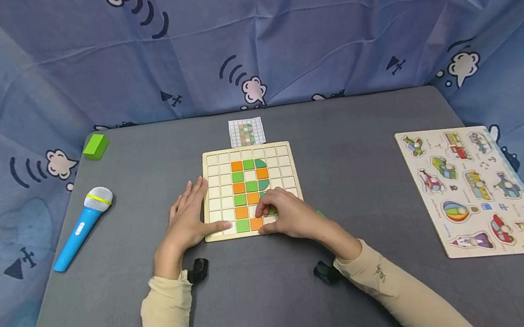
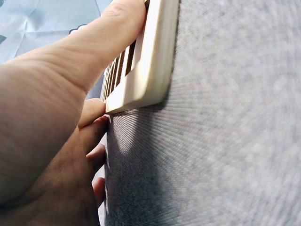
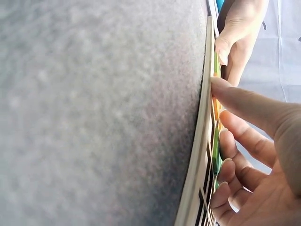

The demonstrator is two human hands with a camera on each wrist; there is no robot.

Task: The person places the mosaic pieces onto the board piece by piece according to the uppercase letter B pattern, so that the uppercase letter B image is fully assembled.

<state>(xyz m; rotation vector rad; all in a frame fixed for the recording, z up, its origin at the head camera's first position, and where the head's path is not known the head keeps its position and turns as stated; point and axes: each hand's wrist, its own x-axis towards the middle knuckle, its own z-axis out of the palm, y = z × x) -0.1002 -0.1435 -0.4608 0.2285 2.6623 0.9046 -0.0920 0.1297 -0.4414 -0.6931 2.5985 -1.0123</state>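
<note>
A wooden grid board (image 1: 285, 169) lies flat, with orange and green square tiles and some green curved tiles set in its middle columns. My left hand (image 1: 188, 217) rests along the board's left edge, fingers straight and thumb lying over the lower left cells. At the bottom row, my right hand (image 1: 293, 214) has thumb and index finger at either side of an orange square tile (image 1: 256, 223), pinching it. In the right wrist view this orange tile (image 3: 216, 108) shows between thumb and index tips. Green tiles (image 3: 216, 150) beside it are partly behind the other fingers.
A pattern card (image 1: 246, 132) lies behind the board. To the left are a blue toy microphone (image 1: 82, 226) and a green block (image 1: 96, 146). A vehicle puzzle board (image 1: 479, 190) lies at right. A small green piece (image 1: 320, 213) shows by the right wrist.
</note>
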